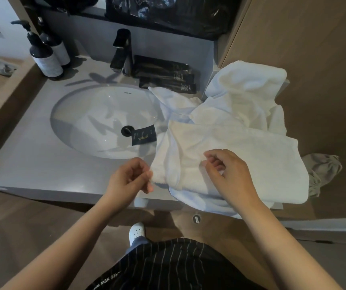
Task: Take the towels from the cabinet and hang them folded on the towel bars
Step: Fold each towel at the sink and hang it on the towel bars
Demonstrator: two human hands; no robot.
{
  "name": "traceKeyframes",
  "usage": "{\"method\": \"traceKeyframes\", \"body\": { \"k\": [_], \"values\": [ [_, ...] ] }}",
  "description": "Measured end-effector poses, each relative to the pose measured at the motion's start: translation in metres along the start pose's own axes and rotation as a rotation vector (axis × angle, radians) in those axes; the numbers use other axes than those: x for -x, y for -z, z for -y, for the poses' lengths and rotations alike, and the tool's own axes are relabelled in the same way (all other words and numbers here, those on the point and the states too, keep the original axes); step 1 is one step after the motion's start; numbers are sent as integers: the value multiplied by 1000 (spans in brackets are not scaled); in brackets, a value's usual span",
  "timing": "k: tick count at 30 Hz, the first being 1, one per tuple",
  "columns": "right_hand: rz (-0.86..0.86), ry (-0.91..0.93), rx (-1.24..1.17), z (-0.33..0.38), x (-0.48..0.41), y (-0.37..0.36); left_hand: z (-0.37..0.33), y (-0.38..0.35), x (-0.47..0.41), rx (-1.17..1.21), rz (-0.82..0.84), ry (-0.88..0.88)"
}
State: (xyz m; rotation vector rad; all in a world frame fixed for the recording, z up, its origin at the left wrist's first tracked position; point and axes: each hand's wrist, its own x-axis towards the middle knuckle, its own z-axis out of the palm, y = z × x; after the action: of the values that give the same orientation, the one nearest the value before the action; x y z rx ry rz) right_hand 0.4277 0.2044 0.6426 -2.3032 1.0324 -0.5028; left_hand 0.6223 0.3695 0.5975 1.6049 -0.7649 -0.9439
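pinching the near left corner of the top towel (241, 151), the left hand (129, 178) is gripping the fabric edge between thumb and fingers. the right hand (227, 174) is hovering with curled fingers over the towel's near part; whether it is holding fabric, i cannot tell. the towel is lying half folded on the counter (32, 164), right of the sink (88, 122), its near edge hanging over the counter's front. more towels (247, 86) are lying crumpled just beyond it. a packet (144, 135) is sitting in the sink beside the drain (126, 130). a cloth (322, 170) is showing right of the towel.
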Motion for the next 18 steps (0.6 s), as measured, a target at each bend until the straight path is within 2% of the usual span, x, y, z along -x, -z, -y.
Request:
{"method": "traceKeyframes", "body": {
  "k": [3, 6, 10, 13, 18],
  "values": [
    [17, 3, 27, 0, 1, -3, 0, 3, -1, -165, 0, 3],
    [18, -1, 22, -1, 0, -3, -2, -3, 7, -274, -153, -33],
    [22, -8, 12, 0, -1, -3, -2, -31, 23, -219, -67, -39],
    [22, -8, 7, 0, 0, -3, 0, -47, 23, -94, -131, 58],
    [27, 0, -1, -1, 1, -3, 9, -62, 22, -178, -207, 45]
  ]
}}
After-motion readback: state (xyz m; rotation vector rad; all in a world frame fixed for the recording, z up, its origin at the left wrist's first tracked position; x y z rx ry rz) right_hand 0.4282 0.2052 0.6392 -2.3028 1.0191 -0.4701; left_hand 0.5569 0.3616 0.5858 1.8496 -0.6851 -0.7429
